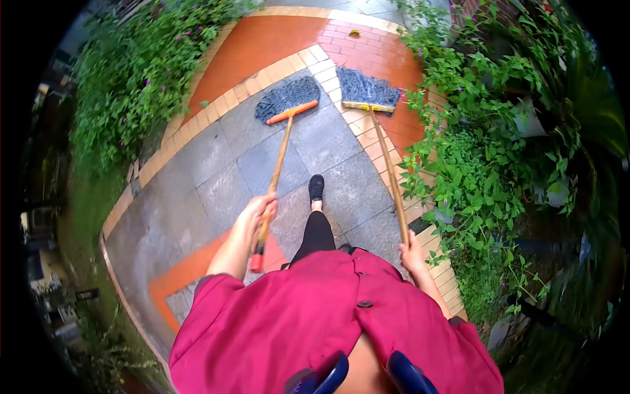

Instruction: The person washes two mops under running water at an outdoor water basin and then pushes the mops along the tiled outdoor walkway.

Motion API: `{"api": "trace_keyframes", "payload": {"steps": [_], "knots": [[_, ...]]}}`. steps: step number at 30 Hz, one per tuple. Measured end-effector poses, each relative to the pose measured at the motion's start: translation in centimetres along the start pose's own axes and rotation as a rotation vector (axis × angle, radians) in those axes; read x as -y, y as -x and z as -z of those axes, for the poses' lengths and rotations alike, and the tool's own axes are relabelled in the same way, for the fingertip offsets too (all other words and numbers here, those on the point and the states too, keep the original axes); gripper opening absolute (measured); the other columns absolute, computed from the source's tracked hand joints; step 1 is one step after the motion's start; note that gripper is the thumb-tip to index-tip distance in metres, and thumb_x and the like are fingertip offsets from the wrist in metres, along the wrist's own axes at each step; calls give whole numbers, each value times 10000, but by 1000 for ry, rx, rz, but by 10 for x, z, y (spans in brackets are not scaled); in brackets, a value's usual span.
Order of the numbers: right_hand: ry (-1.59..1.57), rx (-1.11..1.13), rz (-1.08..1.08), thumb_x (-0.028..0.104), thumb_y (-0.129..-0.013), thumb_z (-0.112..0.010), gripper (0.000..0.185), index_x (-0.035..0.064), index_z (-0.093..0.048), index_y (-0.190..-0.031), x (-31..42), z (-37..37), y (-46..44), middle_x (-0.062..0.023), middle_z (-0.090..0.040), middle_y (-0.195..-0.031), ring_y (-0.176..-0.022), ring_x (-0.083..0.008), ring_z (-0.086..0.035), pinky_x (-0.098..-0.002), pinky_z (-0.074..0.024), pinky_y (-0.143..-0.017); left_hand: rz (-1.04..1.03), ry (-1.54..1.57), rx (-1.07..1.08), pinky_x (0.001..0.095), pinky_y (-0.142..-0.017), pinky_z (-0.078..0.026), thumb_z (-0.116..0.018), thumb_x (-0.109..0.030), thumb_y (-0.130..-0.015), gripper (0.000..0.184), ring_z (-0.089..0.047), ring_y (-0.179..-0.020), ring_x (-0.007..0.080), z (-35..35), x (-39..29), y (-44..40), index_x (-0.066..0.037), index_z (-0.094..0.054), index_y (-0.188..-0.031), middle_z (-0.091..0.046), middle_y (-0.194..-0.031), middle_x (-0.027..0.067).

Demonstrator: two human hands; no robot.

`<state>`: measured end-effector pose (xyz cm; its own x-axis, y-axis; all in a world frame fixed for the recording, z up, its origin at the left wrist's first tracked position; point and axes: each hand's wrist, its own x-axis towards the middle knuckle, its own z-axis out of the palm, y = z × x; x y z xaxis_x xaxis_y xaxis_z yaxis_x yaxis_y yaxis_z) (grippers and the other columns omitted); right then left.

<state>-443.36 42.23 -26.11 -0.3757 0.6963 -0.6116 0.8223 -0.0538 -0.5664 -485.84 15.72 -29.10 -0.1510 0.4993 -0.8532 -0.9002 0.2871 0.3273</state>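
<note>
Nearest, a person in a magenta shirt point(289, 315) looks down at their own body, with one black legging point(313, 236) and a black shoe point(316, 189) showing on wet grey tiles point(220, 190).

The left hand point(260, 211) is closed around the wooden handle of the left mop point(281, 154), near its red-tipped lower end. The right hand point(413, 255) grips the near end of the right mop point(392, 177), whose handle leans away toward the far side.

Farther out, the left mop's shaggy grey-blue head point(287, 97), fixed to an orange bar point(293, 112), lies on the tiles just short of a curved tan brick border point(246, 85). Just to its right, well apart from both hands, the right mop's grey-blue head point(365, 87) spreads across pale bricks and onto red paving point(407, 65).

Leafy plants with small purple flowers crowd the right side point(499, 151) and the far left point(144, 85). Farthest, a yellowish leaf point(354, 33) lies on the red paving.
</note>
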Motion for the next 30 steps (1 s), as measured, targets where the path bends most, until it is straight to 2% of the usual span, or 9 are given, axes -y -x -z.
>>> {"api": "trace_keyframes", "payload": {"steps": [2, 3, 5, 8, 9, 12, 15, 19, 30], "knots": [[233, -159, 43, 149, -821, -601, 601, 103, -366, -1372, 12, 22, 4, -283, -570, -1127, -1069, -413, -548, -448, -433, -914, -127, -362, -129, 257, -446, -451, -500, -189, -924, 145, -496, -468, 116, 26, 39, 69, -64, -502, -849, -497, -582, 7], [262, -276, 213, 127, -805, -614, 543, 88, -427, -1314, 10, 27, 1, -276, -609, -1015, -969, -424, -586, -466, -470, -831, -137, -248, -100, 269, -448, -458, -502, -165, -912, 94, -508, -474, 116, 43, 63, 86, -80, -496, -873, -515, -606, 14], [279, -256, 219, 116, -792, -626, 513, 81, -456, -1275, 39, 41, 13, -272, -619, -932, -902, -437, -596, -473, -481, -775, -62, -339, -89, 300, -451, -484, -480, -123, -923, 67, -537, -511, 145, 51, 92, 128, -100, -475, -986, -526, -650, 27], [303, -330, 392, 100, -769, -656, 488, 74, -491, -1228, 37, 44, 3, -261, -619, -799, -783, -441, -608, -480, -487, -673, -76, -305, -259, 318, -414, -465, -420, -137, -967, 292, -513, -460, 164, 71, 167, 112, -119, -410, -1258, -517, -642, 42], [294, -319, 386, 93, -768, -654, 501, 64, -486, -1238, 41, 46, 1, -262, -616, -794, -771, -439, -608, -477, -486, -671, -86, -516, -331, 302, -412, -448, -444, -163, -962, 301, -512, -471, 137, 63, 172, 110, -111, -429, -1258, -525, -650, 36], [338, -288, 410, 71, -766, -644, 536, 40, -467, -1271, 26, 46, -3, -265, -610, -797, -744, -437, -605, -466, -487, -666, -608, -1161, -715, 463, -538, -476, -625, -220, -854, 385, -614, -625, 398, 113, 234, 62, -65, -483, -1177, -621, -750, 211], [344, -254, 367, 57, -771, -632, 552, 24, -456, -1293, 37, 57, -19, -271, -606, -818, -730, -433, -602, -452, -490, -663, -487, -1198, -704, 505, -643, -475, -666, -231, -814, 396, -594, -781, 479, 78, 181, 95, -64, -496, -1131, -611, -822, 277], [348, -271, 423, 28, -764, -622, 554, 30, -467, -1296, 70, 82, -52, -254, -607, -789, -697, -409, -608, -440, -494, -644, -245, -1161, -701, 496, -686, -481, -684, -235, -800, 409, -601, -839, 455, 74, 100, 99, -96, -500, -1138, -622, -862, 261], [402, -202, 304, 4, -767, -619, 537, -6, -469, -1282, 292, 107, -228, -254, -613, -864, -779, -376, -627, -374, -500, -714, -439, -1342, -629, 491, -704, -490, -702, -207, -790, 385, -597, -847, 461, 66, -227, -43, -62, -535, -1104, -626, -873, 265]]}}
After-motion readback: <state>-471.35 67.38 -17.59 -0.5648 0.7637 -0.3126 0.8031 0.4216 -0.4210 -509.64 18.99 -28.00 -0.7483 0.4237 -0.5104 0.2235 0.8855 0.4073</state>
